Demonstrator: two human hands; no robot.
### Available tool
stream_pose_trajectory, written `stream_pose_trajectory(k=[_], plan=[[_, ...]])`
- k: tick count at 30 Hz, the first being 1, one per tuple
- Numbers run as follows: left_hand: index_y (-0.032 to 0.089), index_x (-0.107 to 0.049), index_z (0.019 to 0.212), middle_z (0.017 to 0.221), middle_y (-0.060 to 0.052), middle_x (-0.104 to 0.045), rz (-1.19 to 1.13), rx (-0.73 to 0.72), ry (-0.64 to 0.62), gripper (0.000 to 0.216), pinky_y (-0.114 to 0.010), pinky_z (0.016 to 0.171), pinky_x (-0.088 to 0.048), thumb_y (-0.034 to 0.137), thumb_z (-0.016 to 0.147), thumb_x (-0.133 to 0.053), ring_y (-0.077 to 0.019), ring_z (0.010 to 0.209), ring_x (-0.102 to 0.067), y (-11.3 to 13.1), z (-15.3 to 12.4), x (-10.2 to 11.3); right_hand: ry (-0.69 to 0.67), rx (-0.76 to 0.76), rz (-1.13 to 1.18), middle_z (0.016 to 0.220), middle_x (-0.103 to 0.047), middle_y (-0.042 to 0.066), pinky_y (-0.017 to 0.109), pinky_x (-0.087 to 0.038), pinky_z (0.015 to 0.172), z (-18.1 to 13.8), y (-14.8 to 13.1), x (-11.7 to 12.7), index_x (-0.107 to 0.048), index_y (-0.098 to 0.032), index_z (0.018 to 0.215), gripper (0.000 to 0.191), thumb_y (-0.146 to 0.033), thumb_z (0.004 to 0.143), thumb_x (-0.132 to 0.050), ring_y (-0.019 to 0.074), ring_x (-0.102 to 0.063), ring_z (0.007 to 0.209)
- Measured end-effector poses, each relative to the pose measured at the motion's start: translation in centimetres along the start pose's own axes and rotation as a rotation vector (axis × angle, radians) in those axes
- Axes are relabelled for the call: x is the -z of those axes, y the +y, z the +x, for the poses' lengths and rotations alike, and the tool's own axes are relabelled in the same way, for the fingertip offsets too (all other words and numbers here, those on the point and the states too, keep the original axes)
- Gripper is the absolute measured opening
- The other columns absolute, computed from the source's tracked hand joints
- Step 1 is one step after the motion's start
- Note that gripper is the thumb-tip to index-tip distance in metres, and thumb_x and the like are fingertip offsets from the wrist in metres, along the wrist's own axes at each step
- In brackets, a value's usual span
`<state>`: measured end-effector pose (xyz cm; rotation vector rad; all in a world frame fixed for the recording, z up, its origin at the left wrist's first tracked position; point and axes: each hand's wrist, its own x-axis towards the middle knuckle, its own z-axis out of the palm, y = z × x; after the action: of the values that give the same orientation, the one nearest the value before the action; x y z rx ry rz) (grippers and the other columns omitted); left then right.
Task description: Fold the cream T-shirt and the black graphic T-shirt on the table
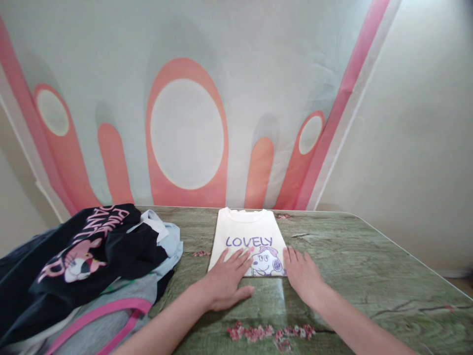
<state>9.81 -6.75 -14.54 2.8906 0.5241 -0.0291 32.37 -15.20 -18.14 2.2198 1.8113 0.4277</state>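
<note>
The white T-shirt (238, 229) lies mid-worktop (369, 276) by the far edge, folded to a neat rectangle, neckline away from the person, "LOVELY" & cartoon-dog print (265, 262) up; I'd say this one's abt done. L hand (229, 280) rests palm-down over its lower-left part, thumb out past the hem; R hand (305, 275) has fingertips at the right edge. Neither grip holds anything: both loose, fingers extended. Well to the left there's a heap of clothes (121, 256), rumpled & not folded: black top (22, 281) w/ pink lettering, grey garment (92, 323) w/ pink trim, smth pale blue (173, 246); so prob. plenty left. Worktop's greenish wood-grain w/ pink flower print (254, 331). Behind it: pale backdrop (258, 64) w/ coral shapes & pink borders, plain wall (417, 158) to the right.
</note>
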Motion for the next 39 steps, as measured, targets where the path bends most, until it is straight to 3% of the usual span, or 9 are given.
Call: stream_pose_trajectory(k=[4, 7, 11, 15, 22, 29, 35, 39], plan=[[0.032, -0.019, 0.138, 0.146, -0.004, -0.006, -0.005, -0.032, 0.001, 0.062, -0.055, 0.102, -0.005, 0.062, 0.084, -0.026, -0.0304, 0.132, -0.007, 0.1, -0.2, 0.1, -0.069, 0.024, 0.042, 0.127, -0.046, 0.021, 0.05, -0.028, 0.098, -0.1, 1.7, 1.5, -0.046, -0.004, 0.124, 0.052, 0.003, 0.076, -0.028, 0.0289, -0.043, 0.117], [0.035, -0.022, 0.136, 0.147, -0.003, -0.005, -0.015, -0.055, 0.007, 0.062, -0.057, 0.101, -0.006, 0.064, 0.082, -0.028, -0.0331, 0.131, -0.008, 0.0, -0.2, 0.2, 0.007, 0.085, 0.172, 0.137, -0.034, 0.015, 0.048, -0.022, 0.103, 0.2, 1.9, 2.6, -0.04, -0.007, 0.13, 0.053, -0.002, 0.079, -0.027, 0.0263, -0.031, 0.126], [0.035, -0.023, 0.136, 0.146, -0.003, -0.005, -0.042, -0.061, 0.005, 0.062, -0.057, 0.101, -0.005, 0.064, 0.082, -0.029, -0.0335, 0.131, -0.007, 0.1, -0.3, 0.5, 0.083, 0.173, 0.464, 0.145, -0.017, 0.009, 0.037, -0.018, 0.107, 0.9, 0.0, 2.2, -0.022, -0.011, 0.138, 0.055, -0.036, 0.09, -0.025, 0.02, -0.016, 0.132], [0.034, -0.021, 0.137, 0.146, -0.002, -0.008, -0.07, -0.035, -0.005, 0.057, -0.054, 0.103, -0.005, 0.06, 0.086, -0.023, -0.0293, 0.132, -0.007, 0.2, -0.1, 0.6, -0.008, 0.184, 0.597, 0.145, -0.013, 0.009, 0.035, -0.012, 0.109, 1.3, -1.1, 0.6, -0.018, -0.009, 0.139, 0.071, -0.056, 0.086, -0.017, 0.0195, -0.01, 0.133], [0.025, -0.021, 0.138, 0.146, -0.002, -0.013, -0.071, 0.185, 0.136, 0.056, -0.038, 0.107, -0.01, 0.053, 0.09, -0.015, -0.0199, 0.133, -0.009, -2.3, 0.7, -1.2, -0.064, 0.181, 0.608, 0.147, -0.007, 0.007, 0.037, -0.006, 0.108, 1.5, -0.8, -0.2, -0.015, -0.012, 0.14, 0.075, -0.061, 0.084, -0.014, 0.0206, -0.004, 0.134], [0.018, -0.021, 0.139, 0.145, -0.007, -0.014, 0.007, 0.322, 0.185, 0.065, -0.038, 0.106, -0.008, 0.058, 0.087, -0.014, -0.021, 0.133, -0.01, -4.8, 0.7, -2.2, -0.104, 0.116, 0.609, 0.147, -0.003, 0.007, 0.037, -0.004, 0.108, 1.7, -0.7, -0.8, -0.011, -0.012, 0.14, 0.081, -0.066, 0.081, -0.012, 0.0227, 0.0, 0.134], [0.018, -0.02, 0.139, 0.146, -0.007, -0.011, 0.026, 0.351, 0.162, 0.067, -0.039, 0.106, -0.01, 0.059, 0.086, -0.015, -0.0227, 0.133, -0.009, -5.1, 0.7, -2.2, -0.156, 0.014, 0.598, 0.147, -0.006, 0.008, 0.038, -0.003, 0.108, 2.9, 1.0, -1.8, -0.011, -0.009, 0.14, 0.082, -0.066, 0.081, -0.008, 0.0211, -0.004, 0.134], [0.018, -0.021, 0.138, 0.146, -0.008, -0.013, 0.035, 0.349, 0.173, 0.065, -0.042, 0.105, -0.009, 0.057, 0.087, -0.016, -0.0232, 0.133, -0.009, -4.8, 0.6, -2.1, -0.109, -0.069, 0.605, 0.145, -0.015, 0.01, 0.041, -0.006, 0.107, 3.7, 2.0, -2.7, -0.019, -0.007, 0.139, 0.078, -0.062, 0.083, -0.009, 0.0223, -0.008, 0.133]])
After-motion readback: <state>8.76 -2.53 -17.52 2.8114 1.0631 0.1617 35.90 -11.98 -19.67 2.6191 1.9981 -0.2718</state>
